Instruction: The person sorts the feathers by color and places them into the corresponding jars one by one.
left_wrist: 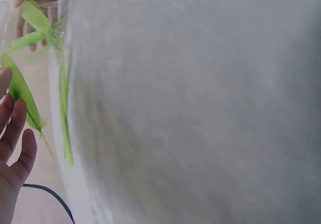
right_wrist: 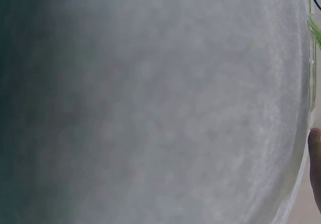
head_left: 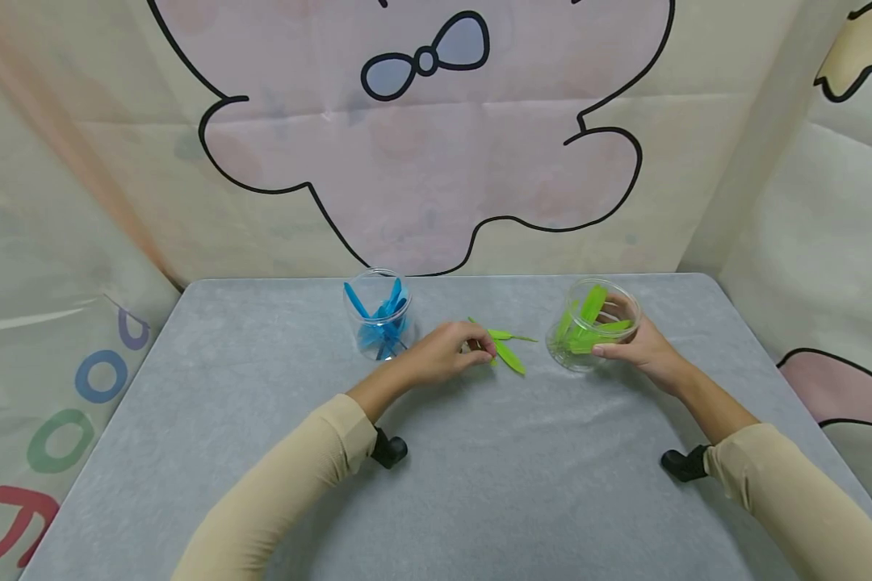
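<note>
With its thumb and fingers my left hand (head_left: 443, 353) pinches a green feather (left_wrist: 24, 96), clearest in the left wrist view; in the head view the hand mostly hides it. Just right of those fingers, more green feathers (head_left: 510, 358) lie on the table. My right hand (head_left: 652, 355) grips a clear plastic cup (head_left: 563, 357) from its right side, thumb in front and fingers behind. Green feathers (head_left: 590, 311) stand and lean inside that cup. Only the thumb (right_wrist: 315, 156) and a sliver of the cup show in the right wrist view.
A second clear cup (head_left: 366, 349) holding several blue feathers (head_left: 387, 311) stands behind and left of the left hand. The grey cloth-covered table (head_left: 523, 484) ends at a printed backdrop (head_left: 407, 186). Black wrist mounts (head_left: 389, 449) jut inward from both sleeves.
</note>
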The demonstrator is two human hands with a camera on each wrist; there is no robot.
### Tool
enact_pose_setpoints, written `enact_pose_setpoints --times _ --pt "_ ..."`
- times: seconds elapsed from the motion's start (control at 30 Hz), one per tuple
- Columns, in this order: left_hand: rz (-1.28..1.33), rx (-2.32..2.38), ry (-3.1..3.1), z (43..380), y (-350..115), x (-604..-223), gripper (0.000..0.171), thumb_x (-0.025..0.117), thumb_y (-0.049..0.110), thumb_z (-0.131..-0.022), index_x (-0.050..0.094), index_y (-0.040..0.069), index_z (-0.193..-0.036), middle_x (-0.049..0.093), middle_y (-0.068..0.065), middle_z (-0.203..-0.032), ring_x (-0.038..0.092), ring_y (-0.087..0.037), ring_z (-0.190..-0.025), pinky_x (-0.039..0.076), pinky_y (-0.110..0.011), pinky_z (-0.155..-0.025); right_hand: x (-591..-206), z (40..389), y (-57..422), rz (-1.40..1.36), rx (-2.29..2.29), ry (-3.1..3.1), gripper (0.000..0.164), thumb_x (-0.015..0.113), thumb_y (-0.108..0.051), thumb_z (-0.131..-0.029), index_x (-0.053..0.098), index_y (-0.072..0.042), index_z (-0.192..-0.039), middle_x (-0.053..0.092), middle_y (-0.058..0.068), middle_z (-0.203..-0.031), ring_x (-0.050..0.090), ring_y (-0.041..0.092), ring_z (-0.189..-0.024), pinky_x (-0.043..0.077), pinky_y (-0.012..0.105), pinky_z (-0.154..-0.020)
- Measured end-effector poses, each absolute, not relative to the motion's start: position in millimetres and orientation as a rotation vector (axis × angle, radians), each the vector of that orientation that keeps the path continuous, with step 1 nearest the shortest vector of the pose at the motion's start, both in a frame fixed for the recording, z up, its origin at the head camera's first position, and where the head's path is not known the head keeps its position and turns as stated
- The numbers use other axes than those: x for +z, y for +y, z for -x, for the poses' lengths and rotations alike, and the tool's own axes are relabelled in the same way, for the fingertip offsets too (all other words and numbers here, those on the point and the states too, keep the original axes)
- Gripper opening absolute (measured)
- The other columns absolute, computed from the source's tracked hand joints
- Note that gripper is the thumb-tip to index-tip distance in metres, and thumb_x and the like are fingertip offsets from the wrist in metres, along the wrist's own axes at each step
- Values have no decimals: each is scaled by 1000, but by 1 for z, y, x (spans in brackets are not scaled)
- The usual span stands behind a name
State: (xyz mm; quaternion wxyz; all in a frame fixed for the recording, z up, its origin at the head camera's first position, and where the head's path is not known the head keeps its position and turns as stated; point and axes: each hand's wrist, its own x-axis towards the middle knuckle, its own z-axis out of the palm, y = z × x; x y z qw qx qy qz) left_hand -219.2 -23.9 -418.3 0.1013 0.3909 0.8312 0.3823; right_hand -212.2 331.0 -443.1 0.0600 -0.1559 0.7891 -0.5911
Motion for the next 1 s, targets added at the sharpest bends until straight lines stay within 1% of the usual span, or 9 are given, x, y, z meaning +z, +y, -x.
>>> enact_pose_setpoints --times 0.13,0.27,0.37,0.5,0.6,0.8,1.0 --pt "-1179 1181 2453 220 -14 -411 11 65 14 -98 73 7 -102 69 5 -98 59 -7 -90 49 -24 -78 -444 212 331 477 -1796 2387 84 72 10 -84 25 -4 -153 33 26 -151 47 3 -123 47 14 -92" --pt "-1173 1236 2436 221 -3 -402 11 63 15 -99 72 11 -104 69 6 -98 59 -6 -89 48 -23 -74 -444 213 332 477 -1804 2383 84 72 11 -84 25 -3 -152 33 26 -150 47 3 -123 47 14 -93" --pt "-1167 1302 2414 223 6 -393 9 62 16 -100 70 13 -104 68 5 -97 59 -7 -90 48 -23 -75 -445 213 333 473 -1806 2379 83 72 10 -84 25 -3 -152 33 26 -151 47 2 -123 47 15 -93" --pt "-1140 1419 2370 224 17 -382 10 61 17 -100 69 12 -104 68 4 -98 59 -8 -91 49 -23 -78 -445 213 333 461 -1798 2384 84 72 10 -85 24 -3 -153 31 28 -151 46 2 -123 46 14 -93" --pt "-1110 1508 2332 226 25 -375 9 62 17 -100 69 12 -104 68 4 -99 60 -8 -90 50 -24 -78 -444 212 333 450 -1786 2394 85 72 9 -85 23 -2 -153 29 31 -152 46 1 -122 46 14 -93" --pt "-1072 1646 2271 230 41 -360 12 63 15 -99 68 8 -106 68 0 -100 62 -10 -89 52 -24 -77 -444 213 331 451 -1789 2390 85 72 8 -85 23 -2 -153 29 31 -152 46 1 -123 45 13 -93" --pt "-1051 1785 2207 232 53 -347 15 62 14 -99 68 5 -109 69 -2 -102 63 -17 -88 52 -26 -76 -446 214 332 475 -1808 2379 83 71 10 -85 24 -3 -152 31 29 -151 46 4 -123 46 13 -93"
